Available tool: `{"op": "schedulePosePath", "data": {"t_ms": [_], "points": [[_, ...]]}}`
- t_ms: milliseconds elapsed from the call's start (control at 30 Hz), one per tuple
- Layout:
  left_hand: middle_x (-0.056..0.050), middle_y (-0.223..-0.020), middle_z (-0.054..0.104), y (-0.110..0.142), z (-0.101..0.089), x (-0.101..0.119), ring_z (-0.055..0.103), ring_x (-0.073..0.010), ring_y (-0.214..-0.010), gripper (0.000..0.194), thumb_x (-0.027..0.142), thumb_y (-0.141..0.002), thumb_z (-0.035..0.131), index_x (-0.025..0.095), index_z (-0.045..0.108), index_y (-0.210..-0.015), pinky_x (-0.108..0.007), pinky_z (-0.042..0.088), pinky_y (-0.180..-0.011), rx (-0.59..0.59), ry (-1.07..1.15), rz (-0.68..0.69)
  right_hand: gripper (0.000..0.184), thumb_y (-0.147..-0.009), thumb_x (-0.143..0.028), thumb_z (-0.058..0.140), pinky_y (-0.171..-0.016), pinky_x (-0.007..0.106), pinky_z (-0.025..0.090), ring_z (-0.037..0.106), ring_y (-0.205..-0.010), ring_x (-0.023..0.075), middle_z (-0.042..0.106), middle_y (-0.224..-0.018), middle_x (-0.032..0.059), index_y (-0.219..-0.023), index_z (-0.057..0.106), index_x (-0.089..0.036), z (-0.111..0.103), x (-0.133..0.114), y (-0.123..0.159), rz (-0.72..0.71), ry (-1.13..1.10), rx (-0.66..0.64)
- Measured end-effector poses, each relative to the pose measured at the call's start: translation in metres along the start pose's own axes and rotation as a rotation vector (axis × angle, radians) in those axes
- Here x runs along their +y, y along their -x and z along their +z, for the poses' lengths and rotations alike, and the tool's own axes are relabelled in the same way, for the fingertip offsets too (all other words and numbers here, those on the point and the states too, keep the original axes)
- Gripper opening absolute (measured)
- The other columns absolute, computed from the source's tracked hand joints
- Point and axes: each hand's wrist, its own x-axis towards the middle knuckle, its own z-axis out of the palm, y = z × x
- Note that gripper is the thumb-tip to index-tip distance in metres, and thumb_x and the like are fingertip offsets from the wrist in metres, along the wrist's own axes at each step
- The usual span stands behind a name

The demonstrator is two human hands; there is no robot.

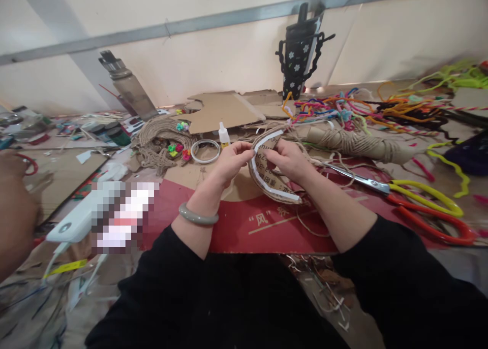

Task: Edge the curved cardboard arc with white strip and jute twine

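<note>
Both my hands hold a curved cardboard piece (pixel 269 179) edged with a white strip (pixel 267 138), just above a red cardboard sheet (pixel 244 222). My left hand (pixel 229 161) pinches the piece's upper left edge with closed fingers; a grey-green bangle sits on that wrist. On the right side, the fingers of my right hand (pixel 290 158) are closed round the piece. Jute twine (pixel 305 222) trails from it toward me.
Yellow and red scissors (pixel 419 201) lie right of my hands. A small glue bottle (pixel 223 134), a tape ring (pixel 206 151), a jute coil with pompoms (pixel 163 140), a twine-wrapped tube (pixel 354 143) and pipe cleaners (pixel 381 107) sit behind. Another person's arm (pixel 15 207) is at far left.
</note>
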Motion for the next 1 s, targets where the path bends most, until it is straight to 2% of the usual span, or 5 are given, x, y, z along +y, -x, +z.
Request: {"op": "schedulePosePath", "data": {"t_ms": [233,633,833,933,1000], "points": [[0.001,-0.071,0.061,-0.0019,-0.0012,-0.0004,0.053,-0.0077,-0.064,0.019,0.025,-0.063,0.072,0.014,0.064,-0.077,-0.024,0.043,-0.067,-0.008,0.063,0.031,0.009,-0.074,-0.028,0.049,-0.045,0.024,0.036,0.046,-0.044,0.0101,0.048,-0.053,-0.0047,-0.072,0.046,-0.02,0.0034,-0.0041,0.0027,0.027,0.011,-0.066],[0.003,-0.066,0.057,0.0005,-0.0035,0.002,0.05,-0.0055,-0.059,0.015,0.022,-0.066,0.07,0.014,0.059,-0.073,-0.022,0.041,-0.062,-0.054,0.051,0.004,0.012,-0.072,-0.031,0.047,-0.049,0.025,0.035,0.046,-0.047,0.0106,0.047,-0.05,-0.0048,-0.068,0.046,-0.02,0.0012,0.0028,0.0033,-0.064,0.091,-0.048],[0.004,-0.064,0.056,-0.0003,-0.0015,0.001,0.049,-0.0054,-0.058,0.017,0.023,-0.067,0.071,0.013,0.058,-0.071,-0.021,0.039,-0.059,-0.043,0.039,0.011,0.014,-0.073,-0.032,0.049,-0.047,0.025,0.035,0.045,-0.046,0.0097,0.047,-0.051,-0.0045,-0.067,0.046,-0.019,0.0026,0.0034,0.0026,-0.056,0.066,-0.052],[0.003,-0.065,0.057,-0.0008,-0.0015,-0.0001,0.051,-0.0057,-0.059,0.021,0.026,-0.066,0.074,0.013,0.059,-0.072,-0.021,0.041,-0.06,-0.057,0.055,0.027,0.017,-0.072,-0.032,0.054,-0.045,0.024,0.037,0.046,-0.045,0.0089,0.05,-0.056,-0.0051,-0.078,0.052,-0.017,0.0038,0.0014,0.0034,-0.012,-0.064,-0.077],[0.003,-0.066,0.058,-0.0006,-0.0024,-0.0002,0.052,-0.0064,-0.059,0.024,0.03,-0.066,0.075,0.014,0.059,-0.074,-0.022,0.043,-0.061,-0.096,0.078,0.021,0.033,-0.07,-0.03,0.058,-0.045,0.024,0.039,0.047,-0.045,0.0083,0.054,-0.063,-0.0053,-0.099,0.054,-0.016,0.0038,-0.0001,0.0042,0.023,-0.199,-0.085]]}}
